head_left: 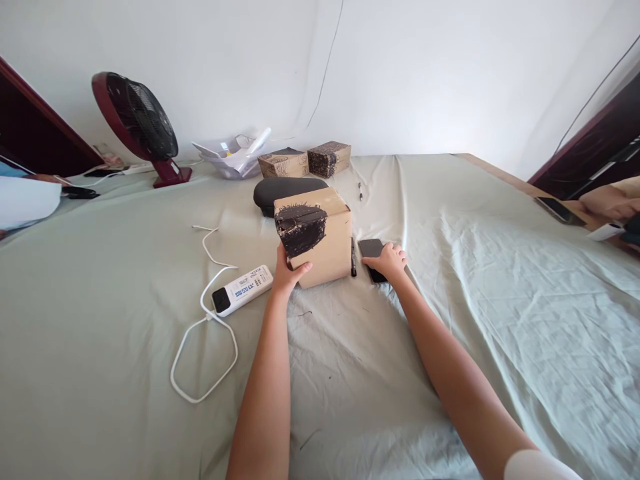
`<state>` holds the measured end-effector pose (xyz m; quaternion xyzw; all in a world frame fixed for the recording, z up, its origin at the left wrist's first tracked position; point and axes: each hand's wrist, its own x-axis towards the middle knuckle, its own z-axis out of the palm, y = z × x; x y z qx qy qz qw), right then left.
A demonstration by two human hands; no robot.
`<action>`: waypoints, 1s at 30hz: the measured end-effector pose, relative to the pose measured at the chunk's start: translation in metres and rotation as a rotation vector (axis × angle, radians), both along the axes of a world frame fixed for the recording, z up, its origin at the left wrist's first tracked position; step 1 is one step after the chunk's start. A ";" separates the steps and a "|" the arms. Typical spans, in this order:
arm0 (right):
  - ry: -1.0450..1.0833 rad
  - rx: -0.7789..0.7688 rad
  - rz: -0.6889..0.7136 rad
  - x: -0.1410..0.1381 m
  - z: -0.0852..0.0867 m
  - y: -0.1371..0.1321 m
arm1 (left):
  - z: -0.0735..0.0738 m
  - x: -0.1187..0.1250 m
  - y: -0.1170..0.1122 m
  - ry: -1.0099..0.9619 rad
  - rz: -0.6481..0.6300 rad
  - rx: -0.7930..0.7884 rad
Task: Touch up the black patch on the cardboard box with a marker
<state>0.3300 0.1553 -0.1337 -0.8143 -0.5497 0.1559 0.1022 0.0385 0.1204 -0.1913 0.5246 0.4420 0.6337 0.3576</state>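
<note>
My left hand [289, 272] grips the lower left corner of a cardboard box [330, 243], its thumb on the near face. Black scribbling covers the box's left corner. Over a dark smartphone [373, 250] lying on the cloth, my right hand [389, 261] has its fingers closed around the edges. Between box and phone lies a black marker [353, 259]. To the left of my left hand is a white power bank [243, 291] with a white cable [204, 303] beside it. A black case [267, 193] sits behind the box.
Near the wall stand a maroon fan [143, 123], a clear plastic basket [227, 160] with items, and two scribbled cardboard boxes [283, 163]. A pen [360, 192] lies behind the phone. Other people's hands show at both sides; another phone [559, 209] lies at right. A wrinkled green cloth [125, 320] covers the surface.
</note>
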 end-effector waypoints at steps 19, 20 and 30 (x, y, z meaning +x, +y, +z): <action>0.001 0.007 0.024 0.004 -0.002 0.000 | 0.005 -0.001 -0.002 -0.047 0.042 -0.021; 0.003 0.008 0.022 0.004 -0.002 0.000 | 0.005 -0.001 -0.002 -0.053 0.046 -0.024; 0.105 0.015 0.052 0.003 0.015 -0.008 | 0.009 -0.001 -0.003 -0.140 0.036 -0.068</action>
